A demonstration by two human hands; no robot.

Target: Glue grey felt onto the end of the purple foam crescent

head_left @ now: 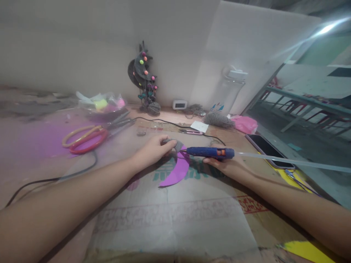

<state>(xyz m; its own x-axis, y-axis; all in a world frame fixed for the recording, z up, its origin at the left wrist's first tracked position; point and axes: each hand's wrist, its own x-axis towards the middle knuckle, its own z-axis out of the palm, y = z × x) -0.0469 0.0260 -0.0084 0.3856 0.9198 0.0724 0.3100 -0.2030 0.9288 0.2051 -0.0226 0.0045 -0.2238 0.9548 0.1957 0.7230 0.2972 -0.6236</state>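
My left hand (156, 151) pinches the upper end of a purple crescent-shaped cutout (178, 171), where grey yarn (178, 145) covers its tip. In my right hand (219, 164) is a blue hot glue gun (210, 152), held level with its nozzle pointing left at the crescent, close to the edge of the grey part. Whether the nozzle touches the crescent I cannot tell. A long clear glue stick (287, 160) juts from the gun's back to the right. The crescent's lower point hangs free over a translucent sheet (170, 223) on the table.
Red-and-yellow-handled scissors (87, 140) lie at left beside a plastic bag of pompoms (102, 104). A grey moon ornament (144, 78) stands against the wall, near a small white clock (180, 105). Pink thread snips (192, 132), grey yarn (218, 119) and a phone (270, 150) lie rightward.
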